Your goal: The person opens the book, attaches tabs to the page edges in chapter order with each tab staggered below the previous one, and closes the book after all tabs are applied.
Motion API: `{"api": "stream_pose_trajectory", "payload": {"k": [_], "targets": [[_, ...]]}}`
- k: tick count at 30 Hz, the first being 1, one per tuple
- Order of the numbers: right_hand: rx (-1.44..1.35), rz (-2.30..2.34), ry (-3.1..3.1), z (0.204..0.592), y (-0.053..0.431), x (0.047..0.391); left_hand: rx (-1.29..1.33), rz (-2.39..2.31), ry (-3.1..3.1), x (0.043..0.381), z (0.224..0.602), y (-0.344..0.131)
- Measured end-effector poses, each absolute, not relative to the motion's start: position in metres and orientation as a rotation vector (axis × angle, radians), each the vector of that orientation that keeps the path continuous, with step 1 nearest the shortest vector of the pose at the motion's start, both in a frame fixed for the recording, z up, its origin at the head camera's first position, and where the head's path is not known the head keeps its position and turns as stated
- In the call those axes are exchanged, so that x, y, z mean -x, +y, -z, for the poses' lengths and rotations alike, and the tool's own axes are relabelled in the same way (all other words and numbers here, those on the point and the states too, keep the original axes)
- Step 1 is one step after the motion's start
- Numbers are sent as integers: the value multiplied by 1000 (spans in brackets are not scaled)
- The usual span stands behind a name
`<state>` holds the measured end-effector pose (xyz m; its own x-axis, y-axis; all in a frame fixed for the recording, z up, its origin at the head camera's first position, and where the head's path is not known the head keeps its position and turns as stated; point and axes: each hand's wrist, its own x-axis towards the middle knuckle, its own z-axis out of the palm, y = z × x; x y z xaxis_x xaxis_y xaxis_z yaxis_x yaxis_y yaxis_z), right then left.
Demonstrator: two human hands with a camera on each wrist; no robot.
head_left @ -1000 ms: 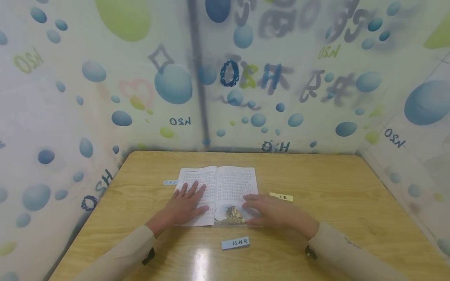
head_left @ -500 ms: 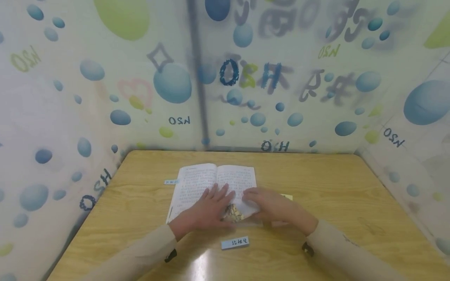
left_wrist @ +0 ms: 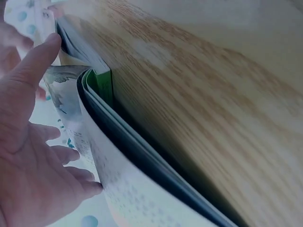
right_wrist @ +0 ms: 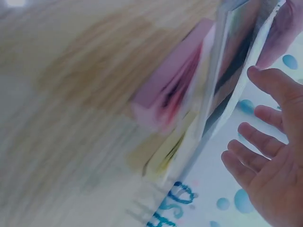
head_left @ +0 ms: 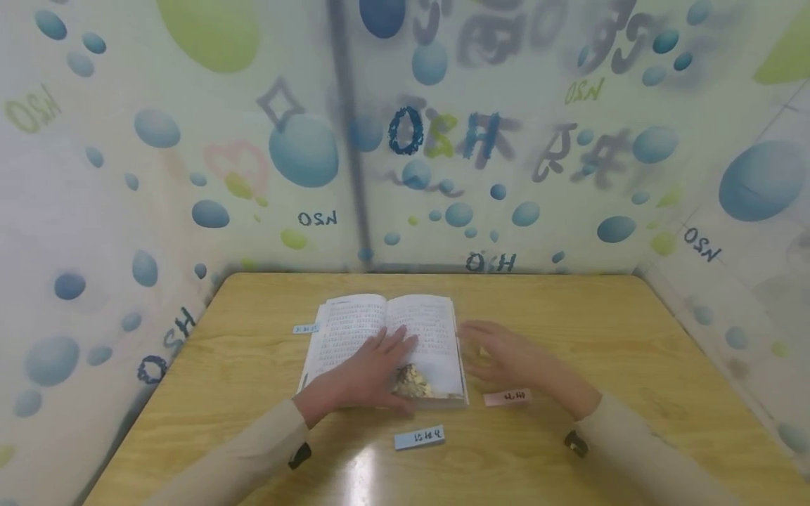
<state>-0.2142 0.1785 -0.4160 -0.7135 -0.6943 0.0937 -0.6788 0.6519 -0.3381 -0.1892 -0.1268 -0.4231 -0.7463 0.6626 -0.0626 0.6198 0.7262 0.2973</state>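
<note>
An open book [head_left: 354, 323] lies on the wooden table, with printed text on both pages and a yellowish picture [head_left: 415, 383] low on the right page. My left hand [head_left: 367, 369] rests across the lower middle of the book, fingers spread over the right page. Just past the right edge, my right hand [head_left: 512, 357] hovers with relaxed fingers and grips nothing; its thumb [right_wrist: 274, 80] is close to the book's edge in the right wrist view. In the left wrist view, the left thumb [left_wrist: 40, 59] lies over the lower page edge and a green spine [left_wrist: 105, 85] shows.
Small handwritten labels lie around the book: a blue one [head_left: 306, 328] at the left edge, another blue one [head_left: 420, 437] in front, a pink one [head_left: 506, 398] at the right. A yellow label [right_wrist: 168, 153] shows in the right wrist view. Patterned walls enclose the table [head_left: 569, 302].
My left hand has slid rightward from the left page to the right page. The right hand has left the right page and moved right, uncovering the pink label and covering the yellow one.
</note>
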Motion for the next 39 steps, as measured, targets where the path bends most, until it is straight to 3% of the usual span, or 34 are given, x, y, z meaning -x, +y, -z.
{"api": "stream_pose_trajectory", "payload": {"k": [8, 15, 24, 39], "targets": [[987, 502, 2790, 424, 195, 208, -1063, -467, 2792, 187, 423, -144], [1195, 528, 2818, 431, 208, 209, -1013, -491, 2914, 183, 426, -158], [1249, 501, 2813, 432, 211, 209, -912, -1035, 3059, 178, 426, -188], [1243, 520, 2787, 431, 205, 208, -766, -628, 3229, 177, 433, -231]]}}
